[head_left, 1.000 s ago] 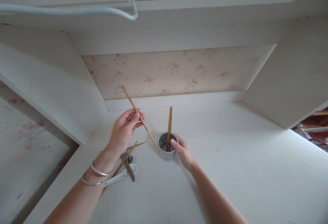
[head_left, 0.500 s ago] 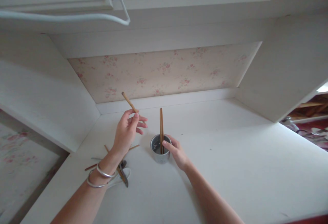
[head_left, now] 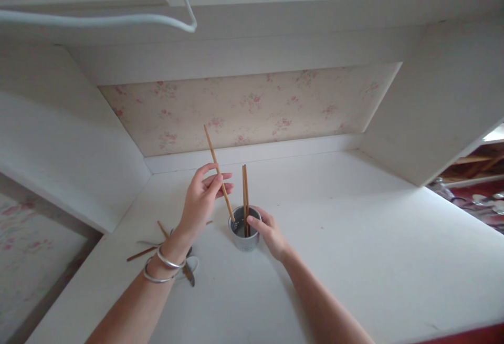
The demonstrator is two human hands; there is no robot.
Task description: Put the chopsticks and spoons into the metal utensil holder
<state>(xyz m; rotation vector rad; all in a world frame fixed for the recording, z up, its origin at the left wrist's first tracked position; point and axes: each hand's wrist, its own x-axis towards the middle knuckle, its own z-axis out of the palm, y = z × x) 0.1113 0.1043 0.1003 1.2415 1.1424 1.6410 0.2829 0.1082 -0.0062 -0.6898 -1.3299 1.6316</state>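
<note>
My left hand [head_left: 202, 202] pinches a single wooden chopstick [head_left: 216, 163] between thumb and fingers; the stick slants down to the right and its lower tip is at the rim of a small grey cup [head_left: 244, 235]. Two chopsticks [head_left: 244, 191] stand upright in that cup. My right hand [head_left: 271, 233] grips the cup's right side, thumb on the rim. Two silver bangles [head_left: 161, 268] circle my left wrist.
Behind my left wrist lie loose chopsticks [head_left: 140, 253], a white spoon [head_left: 192, 265] and a dark-handled utensil [head_left: 189, 277]. The white counter [head_left: 354, 239] sits in an alcove with floral wallpaper [head_left: 252, 107]; white cabinet walls flank it and a shelf with bottles hangs overhead.
My left hand has swung the chopstick steeper and moved it right, bringing its lower tip to the cup's rim. My right hand stays on the cup.
</note>
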